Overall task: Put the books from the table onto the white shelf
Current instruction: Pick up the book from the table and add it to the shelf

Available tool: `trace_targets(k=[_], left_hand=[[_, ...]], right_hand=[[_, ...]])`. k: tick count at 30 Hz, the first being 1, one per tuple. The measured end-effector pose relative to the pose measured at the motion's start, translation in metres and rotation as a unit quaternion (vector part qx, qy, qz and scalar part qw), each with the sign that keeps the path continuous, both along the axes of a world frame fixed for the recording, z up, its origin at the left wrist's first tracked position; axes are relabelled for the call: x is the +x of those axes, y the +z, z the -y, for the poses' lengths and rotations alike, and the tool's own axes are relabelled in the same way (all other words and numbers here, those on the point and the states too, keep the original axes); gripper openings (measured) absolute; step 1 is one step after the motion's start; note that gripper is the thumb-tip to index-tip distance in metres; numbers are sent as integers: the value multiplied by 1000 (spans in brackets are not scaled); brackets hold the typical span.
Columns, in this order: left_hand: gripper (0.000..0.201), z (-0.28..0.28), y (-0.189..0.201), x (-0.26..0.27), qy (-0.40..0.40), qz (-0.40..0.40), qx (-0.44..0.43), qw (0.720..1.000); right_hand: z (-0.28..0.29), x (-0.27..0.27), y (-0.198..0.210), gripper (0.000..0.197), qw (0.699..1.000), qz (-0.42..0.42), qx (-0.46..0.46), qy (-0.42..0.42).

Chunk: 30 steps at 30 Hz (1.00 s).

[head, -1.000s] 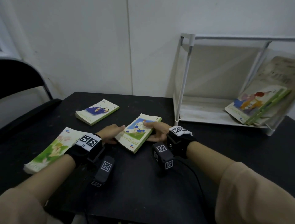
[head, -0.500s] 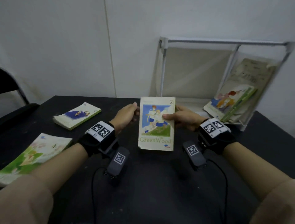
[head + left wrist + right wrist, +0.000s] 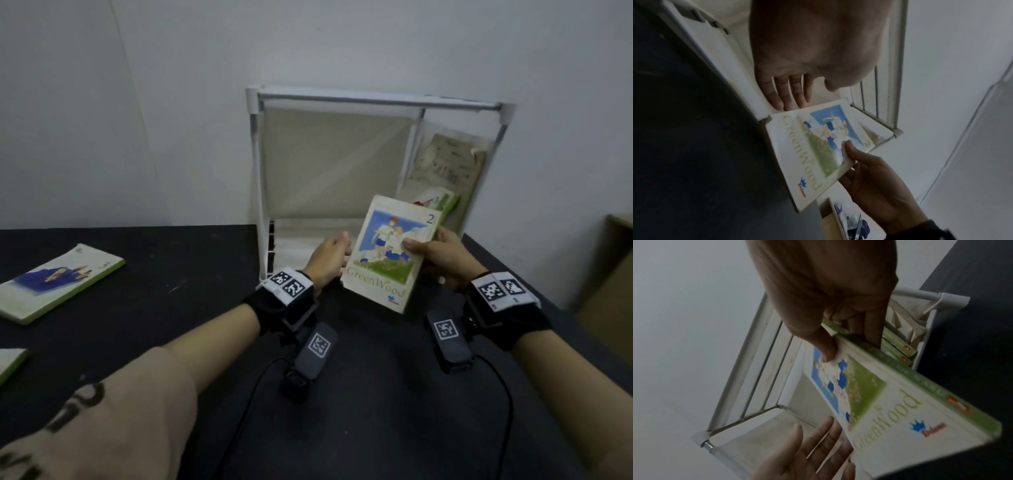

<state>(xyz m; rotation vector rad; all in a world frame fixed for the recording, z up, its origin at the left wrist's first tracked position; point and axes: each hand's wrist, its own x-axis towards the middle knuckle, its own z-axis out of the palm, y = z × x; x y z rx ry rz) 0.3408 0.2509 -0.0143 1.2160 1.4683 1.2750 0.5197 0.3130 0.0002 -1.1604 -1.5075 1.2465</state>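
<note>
From the head view, a book [image 3: 387,253] is being held above the tabletop [image 3: 171,274] by the right hand [image 3: 442,257], in front of the white shelf [image 3: 342,154]. From the left wrist, the left hand [image 3: 789,91] is being kept flat beside the book's edge. From the right wrist, thumb and fingers [image 3: 826,352] are being clamped on the book.

Right hand [image 3: 824,293] pinches the "GreenWood" book [image 3: 890,402] at its green spine edge, thumb on the cover, fingers behind. Book is tilted in front of the white shelf [image 3: 748,363]. Left hand [image 3: 809,451] is flat-fingered, palm up, by the book's lower edge. Two green-spined books [image 3: 898,347] sit in the shelf behind.
</note>
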Motion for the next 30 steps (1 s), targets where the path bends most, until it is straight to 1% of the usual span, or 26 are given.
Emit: trace_targets(k=[2, 4, 5, 7, 8, 9, 11, 13, 15, 17, 19, 21, 24, 25, 28, 30], left_hand=[[48, 2, 6, -5, 7, 19, -19, 1000], [51, 7, 10, -14, 28, 20, -25, 999], [51, 10, 11, -21, 42, 17, -23, 999], [46, 19, 11, -38, 66, 10, -18, 998], [47, 26, 9, -47, 80, 8, -19, 997], [48, 31, 8, -56, 93, 8, -22, 995], [50, 46, 2, -75, 117, 13, -24, 993], [42, 63, -4, -91, 136, 28, -19, 990], [31, 82, -11, -108, 165, 44, -17, 985], [29, 106, -20, -130, 201, 57, -22, 978], [31, 128, -29, -149, 225, 65, -34, 971], [36, 151, -38, -168, 250, 68, -49, 965], [30, 180, -46, -194, 275, 73, -54, 957], [31, 189, -48, -201, 282, 73, -56, 955], [38, 209, -53, -218, 298, 76, -60, 950], [34, 220, -58, -228, 301, 81, -65, 948]], right_hand=[[3, -11, 4, 38, 999, -16, 5, -31], [1, -25, 6, 42, 997, -31, 22, -63], [-1, -34, 5, 45, 996, -28, 32, -81], [-21, -50, -8, 59, 992, -11, 49, -112], [-19, -63, -10, 64, 991, 3, 53, -120], [-7, -76, -5, 62, 991, 16, 54, -123], [27, -105, 5, 51, 990, 55, 54, -121], [40, -128, 1, 46, 988, 85, 57, -118], [53, -152, -7, 47, 989, 94, 63, -93], [69, -179, -19, 49, 991, 104, 63, -58], [84, -203, -29, 47, 989, 126, 66, -28], [99, -229, -38, 45, 983, 168, 72, 21], [118, -264, -46, 43, 963, 246, 78, 82], [125, -274, -49, 41, 960, 251, 79, 97], [140, -301, -58, 39, 964, 223, 83, 120], [148, -318, -62, 40, 963, 222, 91, 122]])
